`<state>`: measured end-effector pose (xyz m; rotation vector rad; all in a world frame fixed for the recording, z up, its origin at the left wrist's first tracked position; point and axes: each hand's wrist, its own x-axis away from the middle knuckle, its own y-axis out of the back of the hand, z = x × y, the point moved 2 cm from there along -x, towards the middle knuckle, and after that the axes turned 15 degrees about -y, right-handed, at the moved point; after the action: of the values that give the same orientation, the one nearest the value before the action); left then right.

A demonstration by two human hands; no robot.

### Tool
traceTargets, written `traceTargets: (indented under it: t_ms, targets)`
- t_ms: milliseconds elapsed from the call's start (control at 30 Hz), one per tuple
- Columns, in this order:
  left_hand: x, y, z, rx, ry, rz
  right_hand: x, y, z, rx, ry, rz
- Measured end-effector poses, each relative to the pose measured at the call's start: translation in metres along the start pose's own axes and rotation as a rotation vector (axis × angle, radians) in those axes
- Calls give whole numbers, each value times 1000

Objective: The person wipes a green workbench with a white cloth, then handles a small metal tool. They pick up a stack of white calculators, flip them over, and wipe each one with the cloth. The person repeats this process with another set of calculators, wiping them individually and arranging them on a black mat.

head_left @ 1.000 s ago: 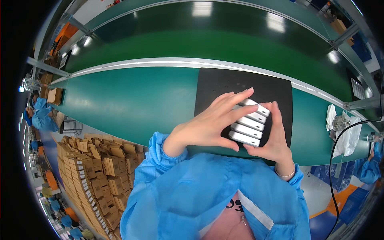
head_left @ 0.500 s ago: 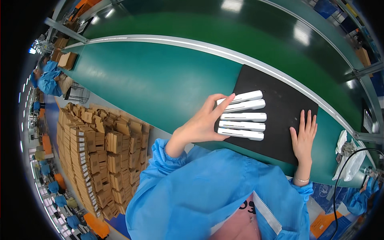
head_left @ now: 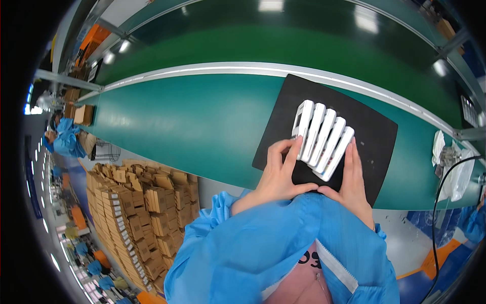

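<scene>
Several slim white plastic devices [head_left: 321, 139] stand on edge side by side in a slanting row on a black mat [head_left: 377, 134]. The leftmost one shows a small dark panel on its face; I cannot make out their exact kind. My left hand [head_left: 277, 175] presses its fingers against the lower left end of the row. Along the row's right side lie the fingers of my right hand [head_left: 354, 185], so the devices are held between both hands. My thumbs nearly meet just below the row, at the mat's near edge.
The mat lies on a green worktable [head_left: 187, 121] with a metal rail [head_left: 217, 68] behind it. Stacked brown cartons [head_left: 147, 213] stand on the left. Clear plastic bags [head_left: 458, 172] and a black cable [head_left: 434, 223] are on the right. Another person [head_left: 68, 139] sits far left.
The row of devices has turned from pointing right to pointing away from me. My right hand has left the flat mat and come to the row's right side. The view has shifted.
</scene>
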<state>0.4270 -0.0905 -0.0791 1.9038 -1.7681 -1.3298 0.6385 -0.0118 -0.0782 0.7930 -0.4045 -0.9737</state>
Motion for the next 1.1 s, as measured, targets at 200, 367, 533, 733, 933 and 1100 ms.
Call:
traceTargets:
  t_ms: [200,367,533,733,933,1100]
  targets:
    - [2,11,18,57,-15,105,-10,26,-6,-57,-24,15]
    - [-42,28,53,13,-127,320,-35,49,3,122,75,77]
    - [-66,27,60,108,-185,456,-43,57,14,184,89,180]
    - [-66,50,58,-41,-192,418,-34,52,-3,119,118,84]
    - [-59,67,62,-114,-109,489,-2,69,-49,-65,-10,41]
    - [-68,50,50,-93,-212,485,25,80,-71,91,-175,-27]
